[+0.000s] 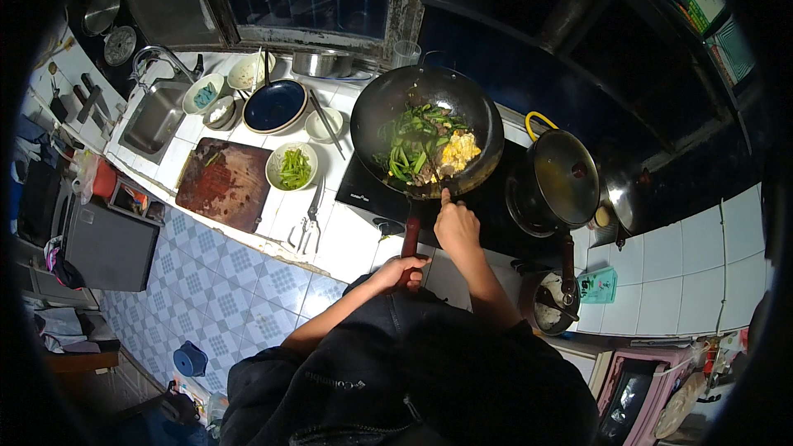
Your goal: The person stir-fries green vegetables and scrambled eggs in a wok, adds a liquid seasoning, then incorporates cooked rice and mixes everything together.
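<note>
A black wok [384, 83] sits on the cooktop, tilted toward me. In it lie cooked green leaves and stalks [409, 136], bits of brown meat [426, 173] and yellow scrambled egg [460, 150] on the right side. My left hand [399, 272] is wrapped around the wok's reddish wooden handle [410, 238]. At the wok's near rim is my right hand [458, 226], fingers curled and index finger stretched forward along a dark cooking utensil [445, 183]. Most of that utensil is hard to make out against the wok and food.
Right of the wok stands a lidded pan [560, 176]; nearer me is a pot of rice [548, 306]. To the left are a bowl of cut green vegetables [294, 168], kitchen shears [313, 217], a wet cutting board [223, 183], a dark blue bowl [274, 105] and a sink [155, 118].
</note>
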`<action>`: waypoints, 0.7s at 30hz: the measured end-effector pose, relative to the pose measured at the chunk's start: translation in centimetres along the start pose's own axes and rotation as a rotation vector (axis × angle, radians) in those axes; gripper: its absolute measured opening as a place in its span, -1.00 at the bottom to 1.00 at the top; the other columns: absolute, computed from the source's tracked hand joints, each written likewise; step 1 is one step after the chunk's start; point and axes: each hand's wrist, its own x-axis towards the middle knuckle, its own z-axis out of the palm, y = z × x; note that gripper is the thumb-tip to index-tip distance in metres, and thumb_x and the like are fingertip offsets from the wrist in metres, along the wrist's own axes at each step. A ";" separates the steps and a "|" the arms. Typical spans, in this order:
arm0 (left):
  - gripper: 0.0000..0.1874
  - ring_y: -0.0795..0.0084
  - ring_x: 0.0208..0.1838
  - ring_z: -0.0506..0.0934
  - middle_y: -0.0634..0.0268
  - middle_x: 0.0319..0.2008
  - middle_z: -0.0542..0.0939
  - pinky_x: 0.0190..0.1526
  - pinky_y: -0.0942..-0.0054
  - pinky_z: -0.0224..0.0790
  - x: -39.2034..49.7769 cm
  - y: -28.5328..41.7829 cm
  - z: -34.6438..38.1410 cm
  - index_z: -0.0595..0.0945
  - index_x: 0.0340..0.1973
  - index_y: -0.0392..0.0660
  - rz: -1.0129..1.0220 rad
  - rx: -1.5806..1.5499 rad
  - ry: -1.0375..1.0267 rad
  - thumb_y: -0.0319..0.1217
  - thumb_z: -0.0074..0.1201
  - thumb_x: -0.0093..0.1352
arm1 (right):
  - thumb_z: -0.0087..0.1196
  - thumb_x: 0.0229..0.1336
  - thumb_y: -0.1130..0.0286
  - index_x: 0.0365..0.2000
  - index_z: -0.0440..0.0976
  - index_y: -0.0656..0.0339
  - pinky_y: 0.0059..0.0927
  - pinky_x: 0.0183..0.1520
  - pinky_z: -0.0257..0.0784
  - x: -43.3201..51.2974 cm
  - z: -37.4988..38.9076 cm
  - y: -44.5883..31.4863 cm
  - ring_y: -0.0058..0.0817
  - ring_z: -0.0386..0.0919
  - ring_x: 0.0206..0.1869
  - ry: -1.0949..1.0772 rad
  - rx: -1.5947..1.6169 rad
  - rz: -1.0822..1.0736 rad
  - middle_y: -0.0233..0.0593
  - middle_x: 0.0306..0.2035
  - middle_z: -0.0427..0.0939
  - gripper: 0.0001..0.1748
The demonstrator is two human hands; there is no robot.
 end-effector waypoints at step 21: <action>-0.69 0.56 -0.64 0.19 0.47 -0.69 0.21 -0.53 0.56 0.03 -0.7 0.5 0.6 0.37 -0.02 -0.11 -0.017 0.012 0.003 -0.32 -0.08 0.35 | -0.10 0.05 0.47 0.04 0.36 0.33 -0.12 -0.35 0.50 -0.5 0.2 -0.1 0.01 0.55 -0.42 0.001 0.001 -0.009 0.17 -0.39 0.51 -0.53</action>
